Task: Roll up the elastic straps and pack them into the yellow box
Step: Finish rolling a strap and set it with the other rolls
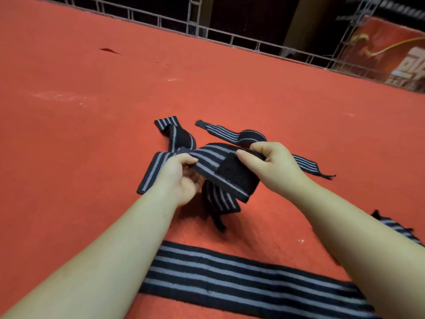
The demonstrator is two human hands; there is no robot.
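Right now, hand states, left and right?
Left hand: fingers grip the held strap.
Right hand: fingers pinch the same strap's other end.

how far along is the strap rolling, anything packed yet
Nothing looks done: no rolled strap shows, and the yellow box is out of view. In hand: the left hand and right hand both hold one striped strap lifted off the red mat, at its black patch end. Left: that strap, the narrow strap behind, the wide strap nearest, another at the right edge, then packing.
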